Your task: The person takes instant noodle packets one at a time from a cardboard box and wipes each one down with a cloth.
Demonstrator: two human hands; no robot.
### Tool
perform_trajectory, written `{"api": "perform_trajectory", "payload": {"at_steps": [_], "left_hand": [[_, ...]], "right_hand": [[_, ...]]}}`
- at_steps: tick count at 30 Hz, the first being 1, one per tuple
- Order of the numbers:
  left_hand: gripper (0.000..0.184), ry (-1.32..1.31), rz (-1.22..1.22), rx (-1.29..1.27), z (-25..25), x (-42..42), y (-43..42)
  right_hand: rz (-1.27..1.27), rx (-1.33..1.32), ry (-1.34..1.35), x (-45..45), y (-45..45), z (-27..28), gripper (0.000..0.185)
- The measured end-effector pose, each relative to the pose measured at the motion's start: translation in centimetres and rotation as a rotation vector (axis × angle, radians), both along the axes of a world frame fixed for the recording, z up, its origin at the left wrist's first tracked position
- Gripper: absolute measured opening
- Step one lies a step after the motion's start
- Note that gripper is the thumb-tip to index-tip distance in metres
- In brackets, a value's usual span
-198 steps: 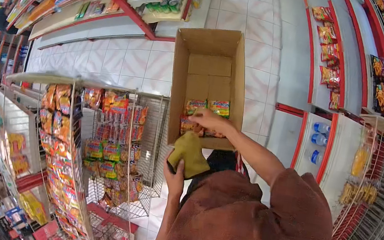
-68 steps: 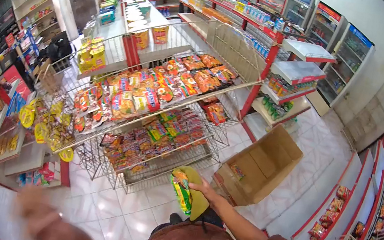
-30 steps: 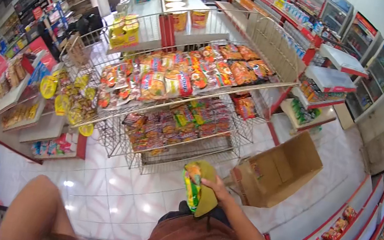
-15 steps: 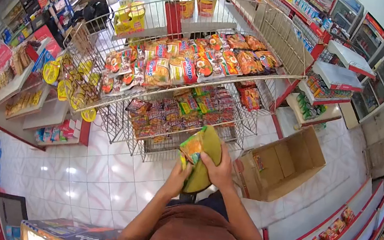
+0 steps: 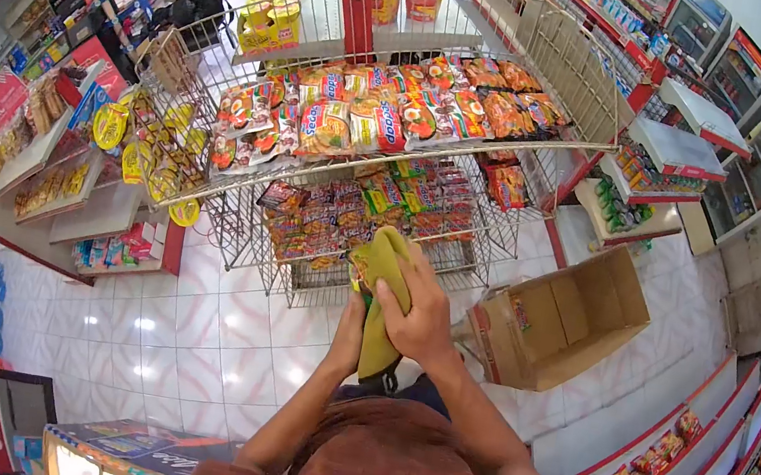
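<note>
One olive fabric piece (image 5: 376, 335) is held before the wire rack (image 5: 575, 69), folded over a mostly hidden packet (image 5: 358, 270), presumably to keep the two in contact. The right hand (image 5: 415, 316) pinches the fabric, thumb across its face; the left hand (image 5: 348, 335) sits below, its grip unclear. Both forearms (image 5: 470, 404) converge toward the rack.
</note>
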State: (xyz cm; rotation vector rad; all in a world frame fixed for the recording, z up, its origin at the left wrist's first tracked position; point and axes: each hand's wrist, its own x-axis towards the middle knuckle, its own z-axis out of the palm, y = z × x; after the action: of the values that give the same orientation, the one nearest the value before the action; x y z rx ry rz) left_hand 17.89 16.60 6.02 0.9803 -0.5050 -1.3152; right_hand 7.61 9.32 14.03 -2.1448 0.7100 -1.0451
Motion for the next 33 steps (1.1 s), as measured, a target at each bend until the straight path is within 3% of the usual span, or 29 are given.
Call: {"api": "perform_trajectory", "payload": {"at_steps": [2, 4, 6, 8, 11, 14, 16, 19, 20, 23, 27, 30, 31, 33], "left_hand": [[0.065, -0.093, 0.119, -0.012, -1.2, 1.0, -0.8], [0.065, -0.134, 0.174, -0.008, -0.7, 1.8, -0.9], [0.065, 0.144, 0.166, 0.018, 1.6, 2.9, -1.0], [0.065, 0.281, 0.16, 0.032, 2.2, 2.8, -1.1], [0.067, 0.164, 0.228, -0.041, 2.2, 0.8, -0.9], [0.069, 0.051, 0.137, -0.032, 0.5, -0.8, -1.0], [0.07, -0.005, 0.081, -0.029, -0.2, -1.2, -1.4], [0.064, -0.369, 0.117, -0.104, 0.7, -0.6, -2.6], [0.064, -0.369, 0.1, -0.106, 0.9, -0.5, -3.0], [0.064, 0.121, 0.208, 0.031, 1.5, -0.4, -4.5], [0.068, -0.165, 0.191, -0.084, -2.9, -3.5, -5.4], [0.069, -0.303, 0.071, -0.01, 0.4, -7.6, -6.0], [0.07, -0.372, 0.019, 0.026, 1.2, -8.7, -6.3], [0.07, -0.36, 0.05, 0.045, 0.5, -9.9, -7.7]], "right_hand": [[-0.095, 0.17, -0.091, 0.7, 0.5, -0.4, 0.039], [-0.026, 0.042, 0.008, 0.0, 2.0, -1.3, 0.04], [0.111, -0.214, 0.192, -0.7, 3.0, -2.1, 0.041], [0.104, -0.232, 0.202, -0.8, 2.3, -2.4, 0.041], [0.093, -0.261, 0.213, -0.6, 1.1, -2.1, 0.04], [-0.006, 0.065, -0.084, -0.4, -0.7, -1.0, 0.041], [-0.035, 0.034, -0.07, -0.3, -0.5, -0.9, 0.04], [-0.106, -0.029, -0.029, -1.5, 0.0, -1.0, 0.039], [-0.057, -0.08, -0.009, -2.3, 0.5, -1.3, 0.039], [0.031, -0.185, 0.027, -4.4, 0.9, -2.5, 0.038], [-0.145, 0.024, -0.172, -7.7, -0.7, -3.9, 0.042], [-0.154, 0.647, -0.056, -11.1, -3.5, -0.5, 0.041], [-0.156, 0.642, -0.055, -11.6, -3.8, -0.4, 0.041], [-0.129, 0.25, -0.004, -12.2, -4.3, -0.3, 0.041]]}}
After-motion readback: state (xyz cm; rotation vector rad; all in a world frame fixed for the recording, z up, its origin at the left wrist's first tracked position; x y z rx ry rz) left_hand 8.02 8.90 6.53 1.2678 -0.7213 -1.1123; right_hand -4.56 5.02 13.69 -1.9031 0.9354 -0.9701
